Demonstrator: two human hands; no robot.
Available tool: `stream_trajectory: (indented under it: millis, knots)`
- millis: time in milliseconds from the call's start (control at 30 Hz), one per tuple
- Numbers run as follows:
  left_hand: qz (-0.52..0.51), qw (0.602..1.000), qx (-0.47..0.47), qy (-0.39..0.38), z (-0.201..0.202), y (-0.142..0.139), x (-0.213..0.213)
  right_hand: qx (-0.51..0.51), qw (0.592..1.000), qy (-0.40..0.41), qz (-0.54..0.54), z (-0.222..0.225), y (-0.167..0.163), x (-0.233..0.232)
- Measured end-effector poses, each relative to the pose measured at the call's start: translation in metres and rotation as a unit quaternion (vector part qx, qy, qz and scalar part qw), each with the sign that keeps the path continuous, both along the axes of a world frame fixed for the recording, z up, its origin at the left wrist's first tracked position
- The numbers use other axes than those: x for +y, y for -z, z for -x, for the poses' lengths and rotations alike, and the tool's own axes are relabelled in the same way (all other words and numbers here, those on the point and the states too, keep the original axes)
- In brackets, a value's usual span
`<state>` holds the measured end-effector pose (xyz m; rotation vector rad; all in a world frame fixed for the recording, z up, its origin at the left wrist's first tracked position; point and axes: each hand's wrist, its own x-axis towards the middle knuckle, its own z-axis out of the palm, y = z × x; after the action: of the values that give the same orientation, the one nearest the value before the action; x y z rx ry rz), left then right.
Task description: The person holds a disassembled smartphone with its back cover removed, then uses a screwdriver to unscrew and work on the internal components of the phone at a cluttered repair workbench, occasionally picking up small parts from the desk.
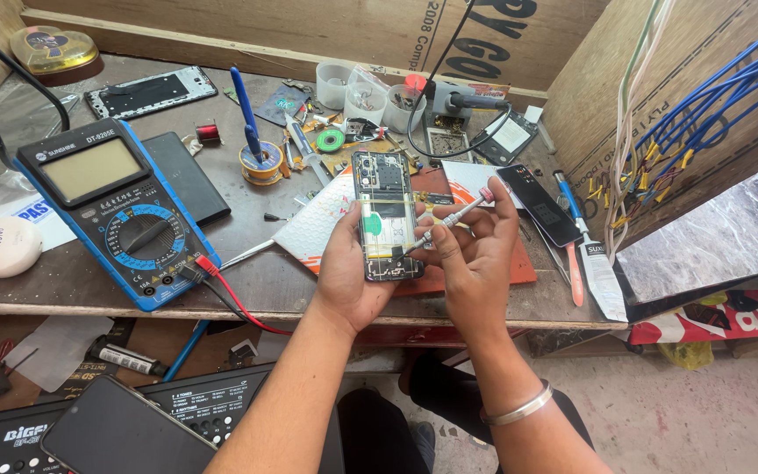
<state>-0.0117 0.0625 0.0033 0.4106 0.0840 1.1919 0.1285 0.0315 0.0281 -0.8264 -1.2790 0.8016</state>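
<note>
The left hand [350, 268] is wrapped around the lower edge of an opened phone [385, 215] — back cover off, long axis running away from the wrist. Just to its right, the right hand [475, 254] pinches a slim screwdriver [449, 219], tip angled down-left onto the phone's lower half. Beyond both hands lie the workbench [265, 272], a solder spool [262, 162] and, off left, a blue multimeter [120, 206].

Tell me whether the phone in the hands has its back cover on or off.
Off. The phone in the left hand shows bare inner parts and frame; the right hand works a screwdriver into it.
</note>
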Motion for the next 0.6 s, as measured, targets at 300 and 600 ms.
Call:
stream_trajectory:
  millis: [300, 600]
  knots:
    - [0.000, 1.000, -0.014, -0.001, -0.0015, 0.0021, 0.0015, 0.001, 1.000, -0.008, 0.019, -0.0008, 0.0040, 0.0074]
    - [0.003, 1.000, -0.012, -0.004, -0.0015, 0.0034, 0.0013, -0.004, 1.000, -0.003, 0.017, -0.0009, 0.0052, 0.0085]
